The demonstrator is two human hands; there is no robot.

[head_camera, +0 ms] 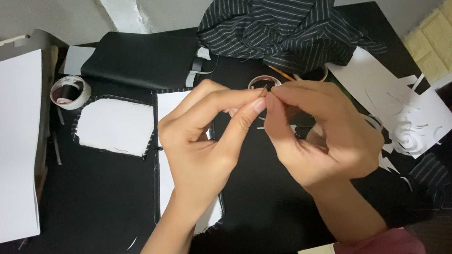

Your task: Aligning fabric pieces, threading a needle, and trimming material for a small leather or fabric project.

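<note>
The fingers (259, 106) of both hands meet at the centre of the frame, tips pressed together in a fine pinch on something very small — a thin, dark sliver shows just above them, which looks like a needle (264, 91), though it is too slight to be sure. The left hand (200, 139) pinches with thumb and forefinger from the left; the right hand (325, 136) closes in from the right, and a hair-thin thread (260, 127) seems to trail below the tips. Judging by this, the work is at the threading stage: the sewing itself does not look begun.

Under the wrists, on the black desk (99, 205), lie white fabric pieces (114, 127) edged in dark striped cloth — cut out, laid flat, no hand on them. At the left edge of the frame sits a stack of white paper (5, 153). To the right, white paper scraps (410, 114) curl in strips.

As for containers, a small round one (263, 80) peeks out just behind the fingertips; its contents are hidden. A roll of tape (70, 93) at the upper left holds a dark spool in its hollow.

Farther back lies a folded black cloth (141, 58), and a heap of black striped fabric (277, 22) fills the top centre of the frame.
</note>
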